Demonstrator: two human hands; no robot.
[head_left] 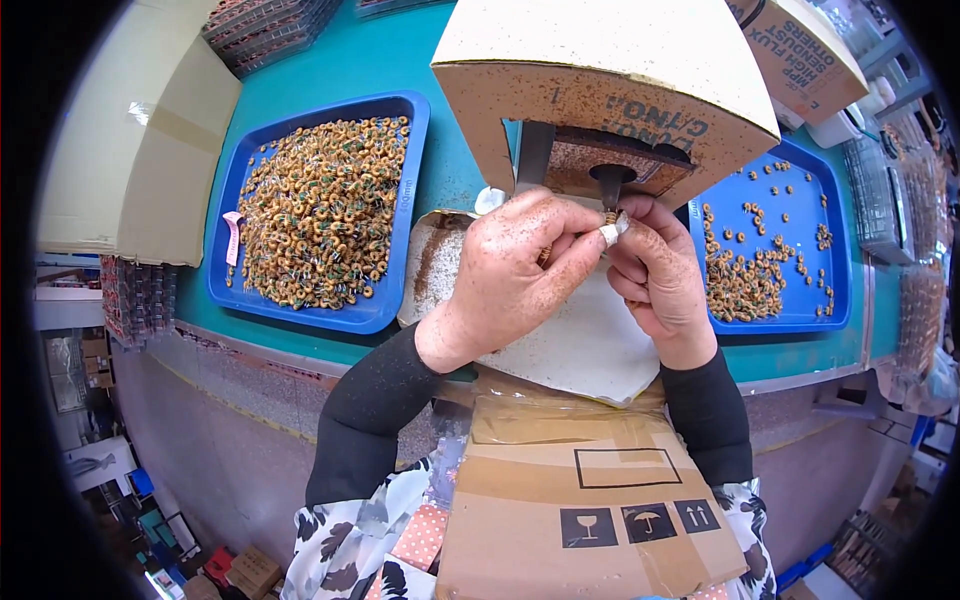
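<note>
Both my hands meet in front of a cardboard hood (600, 95), just below a dark nozzle-like tip (612, 178). My left hand (515, 265) is closed in a pinch, thumb and forefinger on a small copper-coloured ring coil (610, 216). My right hand (662, 275) closes on the same coil from the other side, fingers curled. White wrapping (614, 231) covers a fingertip there. A bit of another coil (544, 257) shows between my left fingers. Brown dust speckles my hands and sleeves.
A blue tray (418, 200) heaped with tan ring coils stands left; another blue tray (842, 240) with fewer coils stands right. A dusty white sheet (590, 345) lies under my hands. A cardboard box (590, 500) sits before my body. A large carton (140, 130) stands far left.
</note>
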